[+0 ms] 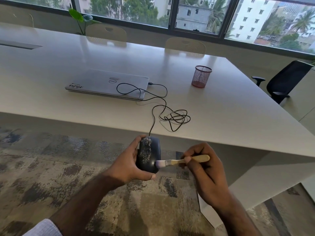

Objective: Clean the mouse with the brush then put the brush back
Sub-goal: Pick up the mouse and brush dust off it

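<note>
Mouse (150, 154), dusty on top, sits cupped in your left hand (131, 166) off the desk (221, 103) edge, fingers curled round its side; your right hand (202, 166) pinches the brush (180, 161) handle, bristles touching the mouse's near end; its cable (170, 114) trails up onto the desk.

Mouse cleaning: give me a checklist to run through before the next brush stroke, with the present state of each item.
1. Left hand grips the mouse firmly: ok.
2. Right hand holds the brush by its handle: ok.
3. Bristles touch the mouse near its rear: ok.
4. Mouse surface free of dust: not ok, pale specks cover its top.
5. Cable slack, not pulling on the laptop: ok, it lies in loose loops.
6. Red mesh cup upright for the brush's return: ok.
</note>
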